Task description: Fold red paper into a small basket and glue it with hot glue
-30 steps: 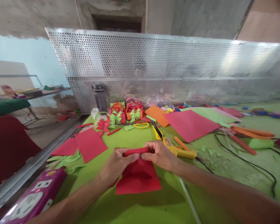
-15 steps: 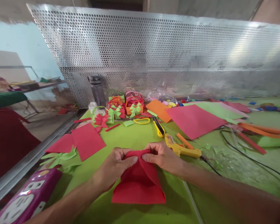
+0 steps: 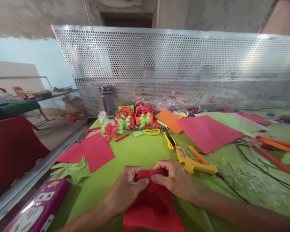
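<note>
A folded piece of red paper, shaped like a small open pouch, lies between my two hands at the front of the green table. My left hand pinches its far left edge, thumb on top and fingers behind. On the far right edge, my right hand has the same pinch, and the two thumbs nearly meet at the middle. Just beyond my right hand lies a yellow hot glue gun. A yellow-handled cutter knife is past it.
Red sheets and green paper bows lie left, near a purple power strip. Small decorated paper bags and a bottle stand before the perforated metal panel. A large red sheet and black cord lie right.
The whole view has shifted, so everything sits lower and a little to the right. Both hands keep their pinch on the red paper, whose near end now tilts toward me.
</note>
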`<state>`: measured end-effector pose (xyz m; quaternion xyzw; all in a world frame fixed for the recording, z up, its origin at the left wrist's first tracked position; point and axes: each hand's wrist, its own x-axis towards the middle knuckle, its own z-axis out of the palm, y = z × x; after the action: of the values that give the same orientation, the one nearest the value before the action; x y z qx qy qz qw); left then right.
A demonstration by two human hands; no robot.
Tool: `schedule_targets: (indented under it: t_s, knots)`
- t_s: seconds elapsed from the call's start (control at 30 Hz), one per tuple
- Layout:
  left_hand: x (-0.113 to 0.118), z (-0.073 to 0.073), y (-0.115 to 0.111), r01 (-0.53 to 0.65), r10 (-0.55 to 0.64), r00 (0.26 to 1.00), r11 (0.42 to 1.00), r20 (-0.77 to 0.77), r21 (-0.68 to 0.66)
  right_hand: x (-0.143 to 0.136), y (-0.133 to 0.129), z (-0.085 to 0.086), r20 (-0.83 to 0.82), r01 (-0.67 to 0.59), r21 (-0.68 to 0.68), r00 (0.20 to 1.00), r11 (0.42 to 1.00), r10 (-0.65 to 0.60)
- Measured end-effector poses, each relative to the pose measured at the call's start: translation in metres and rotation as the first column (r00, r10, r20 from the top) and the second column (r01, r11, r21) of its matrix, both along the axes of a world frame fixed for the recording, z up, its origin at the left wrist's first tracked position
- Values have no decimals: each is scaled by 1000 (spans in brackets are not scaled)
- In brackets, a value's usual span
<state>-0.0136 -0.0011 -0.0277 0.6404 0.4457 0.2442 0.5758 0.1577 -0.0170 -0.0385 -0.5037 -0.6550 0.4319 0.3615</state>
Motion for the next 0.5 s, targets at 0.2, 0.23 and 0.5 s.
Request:
schedule_targets:
  t_s: [0.2, 0.23, 0.5]
  knots:
    - [0, -9, 0, 6, -6, 1000, 1000, -3, 3, -3, -2, 2, 214, 37, 144, 974, 989, -68]
    - [0, -10, 0, 7, -6, 1000, 1000, -10, 15, -3, -3, 2, 231, 38, 165, 970, 986, -76]
    - [0, -2, 0, -56, 54, 998, 998, 37, 43, 0, -6, 5, 174, -2, 138, 985, 990, -22]
